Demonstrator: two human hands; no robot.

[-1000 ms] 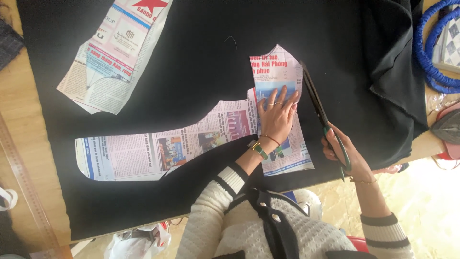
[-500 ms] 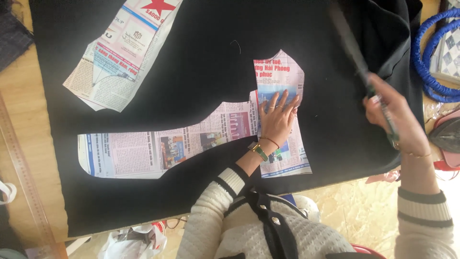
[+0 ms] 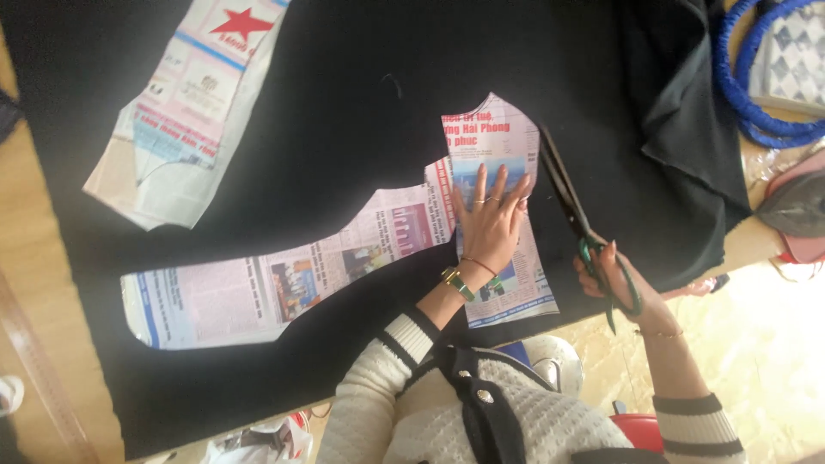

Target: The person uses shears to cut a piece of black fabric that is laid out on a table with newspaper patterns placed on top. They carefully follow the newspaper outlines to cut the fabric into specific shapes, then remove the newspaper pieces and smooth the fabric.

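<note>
**Scissors at the pattern edge, left hand pinning paper**

Left hand [image 3: 490, 225] flat on the newspaper pattern piece [image 3: 344, 258], fingers [image 3: 498, 185] spread wide & straight, palm down, gripping nothing, just pressing the paper onto the black fabric [image 3: 344, 129]. Gold bangle + green-faced watch at the wrist, just below the palm.

Right hand [image 3: 614, 279] is curled tight round the green handles of the scissors [image 3: 576, 215], fingers through the loops. Blades long & dark, pointing up and away from the fingers, running just beside the pattern's right edge, close to the left hand's fingertips. Blades look near-shut; can't tell if they're actually in the cloth.

Pattern: long, curved shape, pink/white/blue print. The narrow tail stretches well off to the far side of the left hand, ending in a rounded tip; the wide part sits under and beyond the fingers, with a red headline block above the fingertips.

Second newspaper piece [image 3: 189, 112] is well apart from both hands, up top; red star on it, blue band below.

Fabric covers most of the wooden counter [image 3: 34, 258]. Beyond the right hand, a folded bunch of the same black cloth, then a blue ring [image 3: 743, 112] at the corner.
</note>
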